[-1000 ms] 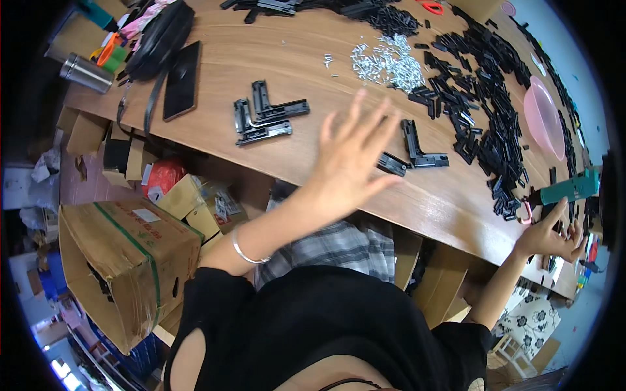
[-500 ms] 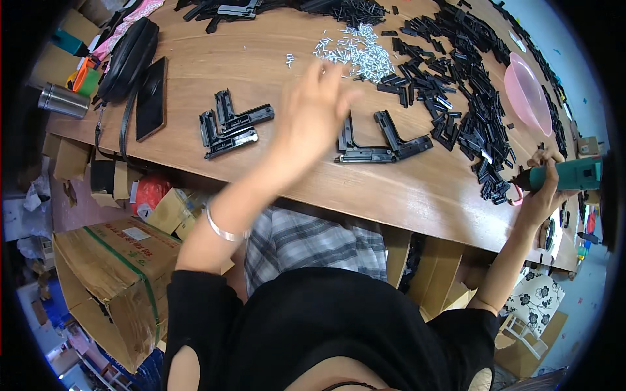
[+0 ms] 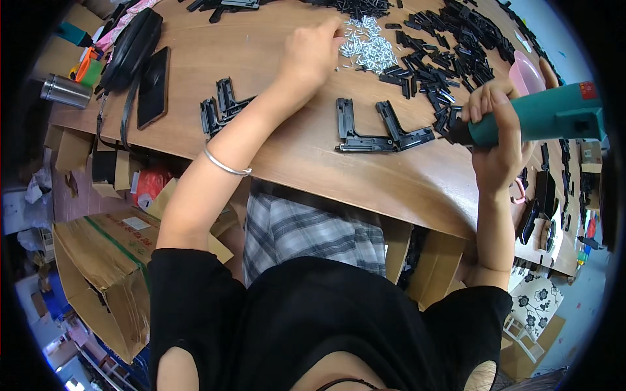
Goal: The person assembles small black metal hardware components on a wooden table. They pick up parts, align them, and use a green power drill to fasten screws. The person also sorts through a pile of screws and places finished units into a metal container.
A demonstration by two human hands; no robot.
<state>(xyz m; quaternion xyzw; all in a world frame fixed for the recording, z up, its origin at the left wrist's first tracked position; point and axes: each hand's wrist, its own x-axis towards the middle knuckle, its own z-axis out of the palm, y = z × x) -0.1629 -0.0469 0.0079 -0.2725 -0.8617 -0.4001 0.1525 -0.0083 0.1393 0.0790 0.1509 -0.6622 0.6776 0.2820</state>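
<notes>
My left hand (image 3: 312,55) reaches to the near-left edge of a pile of small silver screws (image 3: 370,49), its fingers curled together. Whatever is between those fingertips is hidden. In my right hand (image 3: 499,127) is a green electric screwdriver (image 3: 554,117), its tip pointing left, close to the end of an L-shaped black plastic part (image 3: 411,138). Another L-shaped black part (image 3: 365,143) lies against that one; both look like toy pistol halves. Two similar black parts (image 3: 225,101) lie to the left, partly covered by my left forearm.
Loose black plastic pieces (image 3: 482,58) spread over the table's right side, by a pink bowl (image 3: 525,73). A phone (image 3: 153,88), a black pouch (image 3: 132,52) and a steel cup (image 3: 66,91) are at the left. Below stands a cardboard box (image 3: 98,274).
My right hand has brought the electric screwdriver left, from the table's right end to beside the black parts. My left hand has shifted slightly up and its fingers have drawn together by the screws.
</notes>
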